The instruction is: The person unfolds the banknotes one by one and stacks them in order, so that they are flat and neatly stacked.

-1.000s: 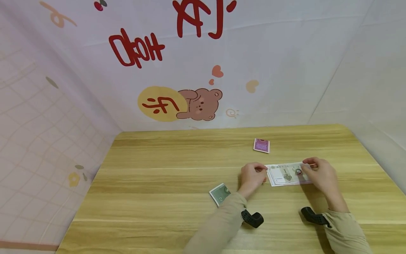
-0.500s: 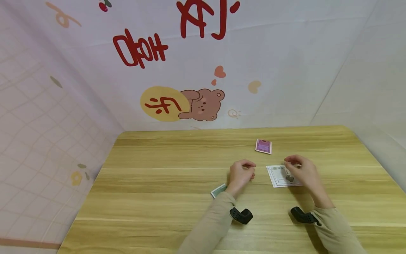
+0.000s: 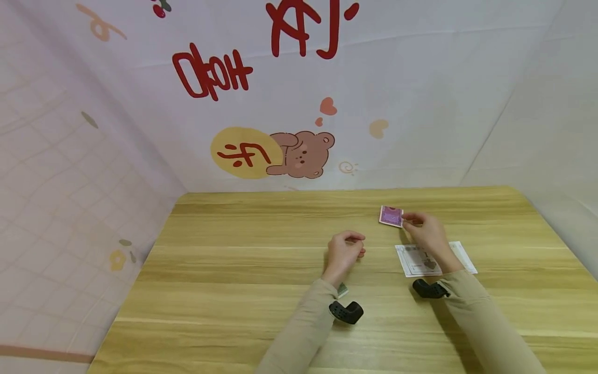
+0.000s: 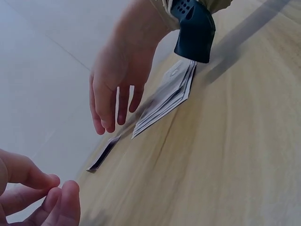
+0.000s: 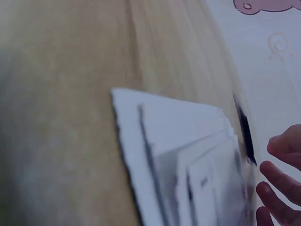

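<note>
A small purple folded note (image 3: 391, 216) lies toward the back of the table. Beside its right edge is my right hand (image 3: 426, 234), fingers slightly bent, with nothing visibly held; the right wrist view shows its fingertips (image 5: 269, 167) apart. Under the right forearm lies a fanned stack of pale play banknotes (image 3: 413, 259), partly covered. My left hand (image 3: 343, 254) hovers left of that stack, its fingers loosely curled and holding nothing; in the left wrist view its fingertips (image 4: 70, 188) come close together. A green note (image 3: 342, 290) pokes out from behind the left wrist, mostly hidden.
Everything lies on a wood-grain table (image 3: 233, 270). A white printed cloth (image 3: 420, 104) hangs behind its back edge. Black wrist devices sit on both sleeves, the left one (image 3: 347, 312) and the right one (image 3: 430, 289).
Both hands have left the banknote stack, which stays on the table. My right hand has moved back and left to the purple note; my left hand has drawn left, covering more of the green note.
</note>
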Available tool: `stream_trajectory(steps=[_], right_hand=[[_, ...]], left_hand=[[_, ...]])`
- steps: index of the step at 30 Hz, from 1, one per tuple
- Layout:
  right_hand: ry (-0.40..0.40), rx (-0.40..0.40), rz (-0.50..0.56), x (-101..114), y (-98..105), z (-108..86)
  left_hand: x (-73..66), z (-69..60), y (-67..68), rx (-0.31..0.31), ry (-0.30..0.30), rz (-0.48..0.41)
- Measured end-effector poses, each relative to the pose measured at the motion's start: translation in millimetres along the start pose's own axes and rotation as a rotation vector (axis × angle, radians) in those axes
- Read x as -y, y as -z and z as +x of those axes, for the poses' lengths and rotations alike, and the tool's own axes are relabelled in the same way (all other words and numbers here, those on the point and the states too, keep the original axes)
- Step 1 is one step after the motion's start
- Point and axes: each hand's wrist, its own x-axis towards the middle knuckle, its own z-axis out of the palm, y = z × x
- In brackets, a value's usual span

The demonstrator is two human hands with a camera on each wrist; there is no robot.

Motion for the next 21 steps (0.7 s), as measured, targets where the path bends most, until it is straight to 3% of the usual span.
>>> stream_trajectory(steps=[10, 21], right_hand=[[-0.061, -0.01, -0.028, -3.9, -14.4, 19.8], [-0.036, -0.001, -0.054, 12.7, -30.3, 16.3]], left_hand=[[1.9, 7.0, 2.1, -0.022, 0.025, -0.013], [3.4, 14.5, -3.7, -0.055, -0.028, 0.129]])
